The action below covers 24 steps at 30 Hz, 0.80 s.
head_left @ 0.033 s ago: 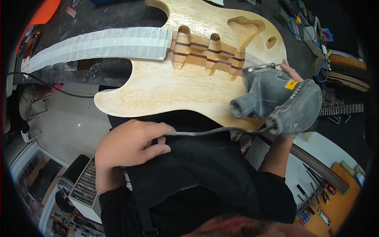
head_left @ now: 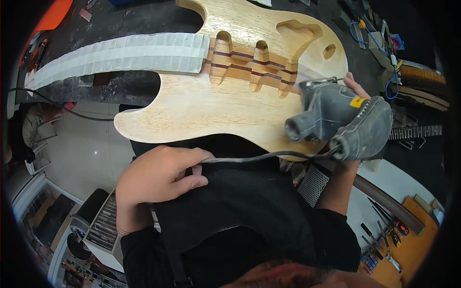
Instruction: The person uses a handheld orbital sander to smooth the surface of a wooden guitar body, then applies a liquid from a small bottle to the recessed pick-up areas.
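A pale wooden guitar body with routed cavities and striped centre wood lies across the bench, its long neck covered in light masking tape. On the body's right part sits a dark grey electric sander with a yellow label. My right hand grips the sander from behind; mostly hidden, it shows fingertips at the top and the wrist below. My left hand pinches the sander's black cord below the body's near edge, in front of my black apron.
The dark bench holds orange and small items. At right are clamps, blue cords and guitar necks. A tool board stands lower right. A drawer cabinet is lower left. Another person's leg shows at far left.
The sander and my right hand have shifted slightly up and to the right, and the cord near the sander has moved with them. My left hand is unchanged.
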Available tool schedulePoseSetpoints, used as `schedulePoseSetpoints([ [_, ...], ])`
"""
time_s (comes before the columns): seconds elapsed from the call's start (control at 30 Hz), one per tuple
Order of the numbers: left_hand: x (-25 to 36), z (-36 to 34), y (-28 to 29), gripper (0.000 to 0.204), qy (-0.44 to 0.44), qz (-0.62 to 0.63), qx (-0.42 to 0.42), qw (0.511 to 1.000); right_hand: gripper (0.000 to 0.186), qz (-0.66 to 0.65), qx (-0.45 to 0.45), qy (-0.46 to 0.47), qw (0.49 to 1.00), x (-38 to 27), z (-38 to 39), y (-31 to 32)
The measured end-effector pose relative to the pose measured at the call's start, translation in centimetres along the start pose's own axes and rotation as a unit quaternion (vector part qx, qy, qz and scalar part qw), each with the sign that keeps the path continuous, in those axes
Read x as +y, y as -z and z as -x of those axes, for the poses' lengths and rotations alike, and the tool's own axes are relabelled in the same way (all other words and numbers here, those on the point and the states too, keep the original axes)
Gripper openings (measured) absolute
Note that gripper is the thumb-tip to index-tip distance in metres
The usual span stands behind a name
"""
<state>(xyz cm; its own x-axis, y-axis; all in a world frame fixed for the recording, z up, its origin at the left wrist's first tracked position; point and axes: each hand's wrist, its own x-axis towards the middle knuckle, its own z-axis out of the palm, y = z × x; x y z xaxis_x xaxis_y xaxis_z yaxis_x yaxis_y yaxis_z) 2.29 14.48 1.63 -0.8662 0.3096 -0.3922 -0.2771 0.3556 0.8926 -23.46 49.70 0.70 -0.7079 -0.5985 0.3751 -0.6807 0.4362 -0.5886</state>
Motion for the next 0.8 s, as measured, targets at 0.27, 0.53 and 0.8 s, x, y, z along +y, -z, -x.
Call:
schedulePoseSetpoints([
  [0.27,-1.0,0.4,0.2,0.051,-0.034,0.021,0.011,0.999,0.110,-0.135,0.002,-0.004,0.991,-0.6,1.7,-1.7],
  [0.53,-0.5,-0.1,-0.3,0.062,-0.039,0.002,0.029,0.999,0.087,0.047,0.008,-0.004,0.999,0.7,0.2,0.2],
  [0.8,-1.1,-0.1,-0.2,0.067,-0.052,-0.003,0.013,0.999,0.058,-0.049,-0.011,0.016,0.999,-1.3,1.8,-1.6],
])
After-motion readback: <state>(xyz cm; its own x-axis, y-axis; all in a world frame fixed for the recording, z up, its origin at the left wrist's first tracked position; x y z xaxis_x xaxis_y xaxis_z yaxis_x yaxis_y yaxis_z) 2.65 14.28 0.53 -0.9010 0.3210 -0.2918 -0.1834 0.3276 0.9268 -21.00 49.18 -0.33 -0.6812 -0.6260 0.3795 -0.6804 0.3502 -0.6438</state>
